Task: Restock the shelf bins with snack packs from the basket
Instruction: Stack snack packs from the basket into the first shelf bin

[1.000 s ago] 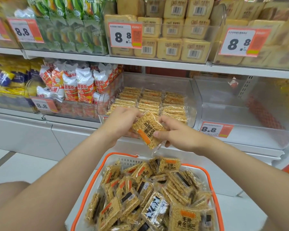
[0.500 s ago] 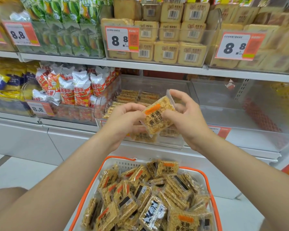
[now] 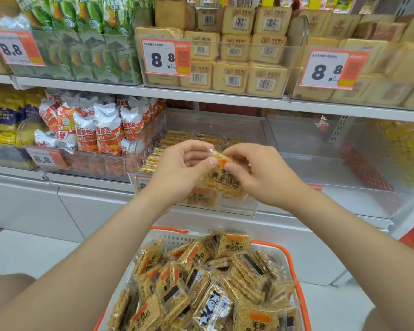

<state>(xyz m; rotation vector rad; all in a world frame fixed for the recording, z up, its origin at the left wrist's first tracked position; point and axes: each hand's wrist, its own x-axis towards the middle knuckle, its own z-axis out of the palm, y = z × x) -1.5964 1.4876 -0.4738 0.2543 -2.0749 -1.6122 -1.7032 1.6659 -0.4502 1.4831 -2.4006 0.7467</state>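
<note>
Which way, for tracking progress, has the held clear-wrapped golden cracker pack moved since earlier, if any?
Yes: the golden cracker pack went from before the clear plastic shelf bin up into it.

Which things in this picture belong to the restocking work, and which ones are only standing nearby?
In use: golden rice-cracker pack in clear wrap, pinched by the left hand and right hand; clear plastic shelf bin holding the same packs; white basket with orange rim.
Nearby only: red-and-white snack bags; green wrapped packs; pale yellow barcoded blocks; orange-and-white price tags.

Left hand [image 3: 177,173] and right hand [image 3: 263,175] pinch 1 snack pack [image 3: 222,183] over a bin [image 3: 239,205].
</note>
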